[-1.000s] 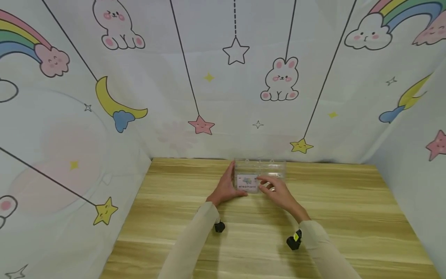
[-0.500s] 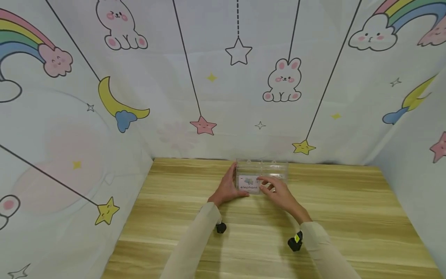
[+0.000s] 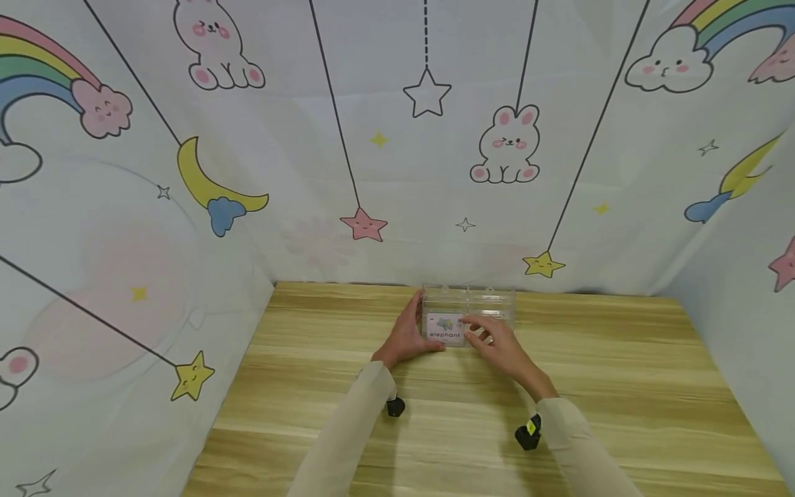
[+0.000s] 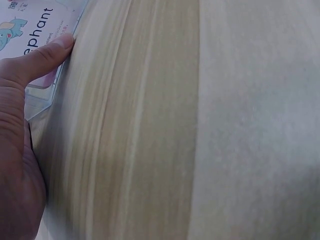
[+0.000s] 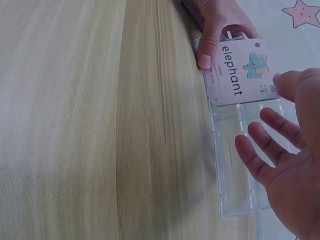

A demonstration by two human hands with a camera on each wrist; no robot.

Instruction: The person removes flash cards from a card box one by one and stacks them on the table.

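Note:
A clear plastic box [image 3: 491, 300] with compartments stands at the table's back edge. In its left front part lies a white flashcard [image 5: 242, 75] printed "elephant" beside a blue elephant picture. My left hand [image 3: 405, 338] grips the box's left end, its thumb [image 4: 52, 52] over the front rim and the card's lower edge; the other fingers are mostly hidden. My right hand [image 3: 499, 348] pinches the card's upper right corner between thumb and index finger. Its other fingers [image 5: 267, 142] spread over the right compartments of the box, as the right wrist view shows.
The wood-grain table [image 3: 459, 442] runs toward me under both sleeves. Right behind the box rises a white cloth backdrop [image 3: 422, 179] with printed stars and rabbits. More of this cloth closes off the left and right sides. A black wrist device [image 3: 528, 433] sits below each cuff.
Both hands keep their places on the box and card. The whole scene drifts slightly right and down in the head view as the head camera shifts.

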